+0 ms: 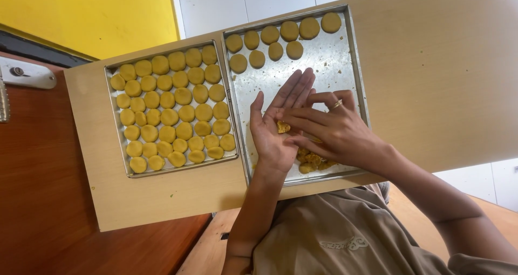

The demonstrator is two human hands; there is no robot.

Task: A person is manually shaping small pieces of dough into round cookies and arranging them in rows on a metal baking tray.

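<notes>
Yellow-brown dough [283, 127] lay as a small crumbly piece in the palm of my left hand [275, 129], which was held flat and open, fingers extended toward the far side. My right hand [334, 132] lay across it from the right, fingertips [283, 115] pressing down on the piece; that hand was neither fisted nor gripping, only flattened against the dough. A ring [335, 104] showed on one right-hand finger.

Both hands hovered over the right baking tray [353, 64], a rectangular metal pan resting on a pale wooden board [431, 81]. Along its far edge sat a partial batch of formed dough rounds [280, 38]: one row nearly complete and a shorter second row just nearer. Most of the tray floor between those rows and my hands was bare metal dusted with crumbs. At the near edge, partly hidden beneath my right hand, lay a heap of unshaped dough [312, 160].

Just beside it, on the left, the left baking tray [121, 162] was filled edge to edge with rounds [172, 113] in close rows.

Judged from this layout, one tray was finished and the second was only begun, with the heap and the piece in hand not yet shaped. How much dough remained under my hand could not be determined.
</notes>
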